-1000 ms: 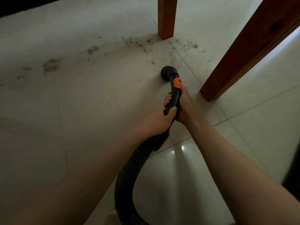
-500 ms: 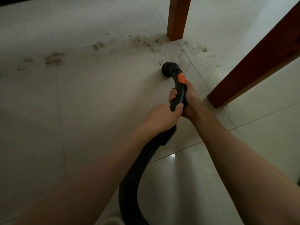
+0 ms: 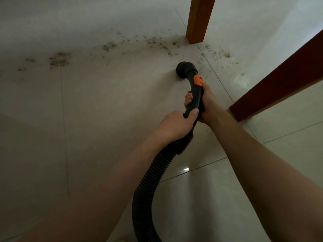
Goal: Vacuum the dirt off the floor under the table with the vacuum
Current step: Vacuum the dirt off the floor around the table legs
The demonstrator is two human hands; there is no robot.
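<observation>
- The left hand [image 3: 176, 124] grasps the near end of the vacuum handle [image 3: 194, 100], thumb on top.
- The right hand [image 3: 206, 103] grasps it just beyond, fingers [image 3: 188, 99] wrapped underneath.
- The nozzle [image 3: 183, 69] points at the floor [image 3: 104, 110], near the dirt [image 3: 157, 42] and a table leg [image 3: 199, 20].

Both bare arms reach forward and down, forearms converging toward the centre. The left hand [image 3: 174, 125] sits nearer, knuckles up, fingers wrapped around the vacuum handle [image 3: 194, 100] with the thumb laid along its top. The right hand [image 3: 205, 103] is further out, curled round the same handle from the right, fingertips [image 3: 188, 98] showing on the left side.
</observation>
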